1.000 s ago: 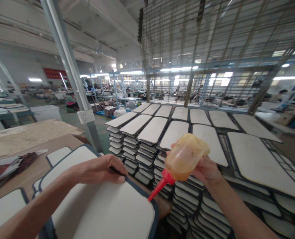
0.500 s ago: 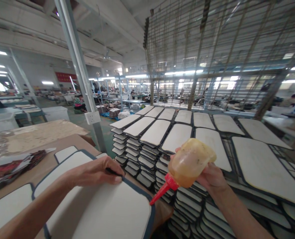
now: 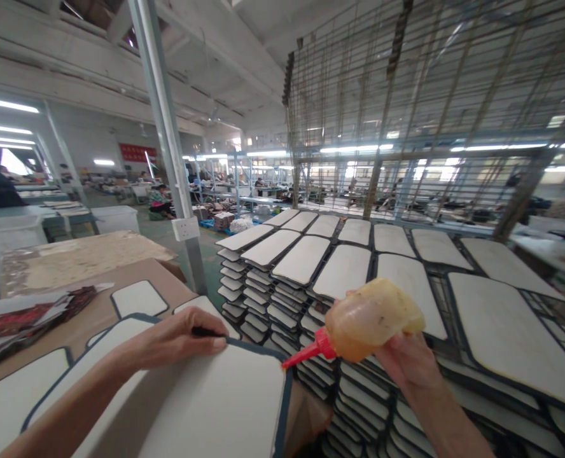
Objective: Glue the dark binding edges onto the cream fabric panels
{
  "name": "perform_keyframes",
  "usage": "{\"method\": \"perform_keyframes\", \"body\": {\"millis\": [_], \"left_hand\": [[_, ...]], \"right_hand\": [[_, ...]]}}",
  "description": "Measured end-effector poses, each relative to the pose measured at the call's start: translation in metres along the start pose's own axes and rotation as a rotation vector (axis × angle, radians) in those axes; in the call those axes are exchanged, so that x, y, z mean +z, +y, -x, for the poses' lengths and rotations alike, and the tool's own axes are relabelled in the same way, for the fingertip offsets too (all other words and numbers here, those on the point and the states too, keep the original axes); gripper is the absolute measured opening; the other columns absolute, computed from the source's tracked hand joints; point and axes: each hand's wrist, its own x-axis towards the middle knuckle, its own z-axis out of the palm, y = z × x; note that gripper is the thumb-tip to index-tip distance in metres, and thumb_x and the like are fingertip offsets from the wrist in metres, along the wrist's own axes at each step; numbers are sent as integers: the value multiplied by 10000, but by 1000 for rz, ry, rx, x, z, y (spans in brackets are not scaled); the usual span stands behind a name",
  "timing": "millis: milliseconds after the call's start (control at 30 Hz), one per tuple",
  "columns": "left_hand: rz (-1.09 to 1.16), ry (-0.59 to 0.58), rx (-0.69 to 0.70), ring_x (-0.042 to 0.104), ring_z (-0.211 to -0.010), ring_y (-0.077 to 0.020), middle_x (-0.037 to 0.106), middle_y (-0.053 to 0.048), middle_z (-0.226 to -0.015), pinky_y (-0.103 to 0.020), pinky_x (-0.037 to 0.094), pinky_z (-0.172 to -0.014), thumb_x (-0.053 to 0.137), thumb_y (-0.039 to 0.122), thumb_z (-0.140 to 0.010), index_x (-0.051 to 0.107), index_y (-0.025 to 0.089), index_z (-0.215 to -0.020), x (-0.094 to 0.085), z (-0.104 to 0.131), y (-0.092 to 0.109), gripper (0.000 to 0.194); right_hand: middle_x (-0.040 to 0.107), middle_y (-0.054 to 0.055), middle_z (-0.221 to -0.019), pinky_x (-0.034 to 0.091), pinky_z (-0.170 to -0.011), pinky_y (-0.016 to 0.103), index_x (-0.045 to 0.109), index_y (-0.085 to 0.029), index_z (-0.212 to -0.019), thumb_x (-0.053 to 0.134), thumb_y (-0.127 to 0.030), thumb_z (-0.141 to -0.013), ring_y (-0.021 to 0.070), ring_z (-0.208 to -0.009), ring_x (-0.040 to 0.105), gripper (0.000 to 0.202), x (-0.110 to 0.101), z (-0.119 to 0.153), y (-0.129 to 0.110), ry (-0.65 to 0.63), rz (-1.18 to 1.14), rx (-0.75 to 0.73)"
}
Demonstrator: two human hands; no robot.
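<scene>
Pinched on the dark edge of a white panel [image 3: 206, 407] is my left hand [image 3: 187, 340], thumb on top. The panel has rounded corners and a dark blue border, and it is lifted at a tilt. My right hand [image 3: 406, 356] is wrapped round a translucent bottle [image 3: 373, 315] of yellowish liquid, tipped sideways. Its red nozzle [image 3: 308, 353] points left, with the tip at the panel's right corner, by the border. Part of my right hand's fingers is hidden behind the bottle.
Similar panels [image 3: 139, 299] lie on the brown table [image 3: 168, 277] at left. Ahead and right, racks hold many layers of bordered panels [image 3: 301, 259], with a raised wire grid [image 3: 340, 127] behind. A metal post [image 3: 168, 127] stands beyond the table. People sit farther back.
The bottle has tilted nearer to level, and its nozzle tip has moved up and slightly left. My left hand and the panel have shifted a little left. The background has moved slightly right in view.
</scene>
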Motion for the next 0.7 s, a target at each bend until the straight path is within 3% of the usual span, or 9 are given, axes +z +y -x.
{"method": "perform_keyframes", "body": {"millis": [167,700], "left_hand": [[46,1,-61,405,-582,-106,492,28,-602,-202,277,-524,561,503,-809,657,143,-742,2,7,-4,379],[308,96,-186,510,-560,-132,605,6,-615,-210,342,-509,634,506,-743,644,146,-718,8,13,-32,361]], "right_hand": [[695,100,-1117,402,-993,565,607,-308,-1185,759,-466,-666,360,-1180,536,563,2,6,5,-21,5,18],[728,108,-1018,424,-967,587,605,-300,-1186,811,-464,-570,379,-1110,587,670,34,16,4,13,-49,87]]}}
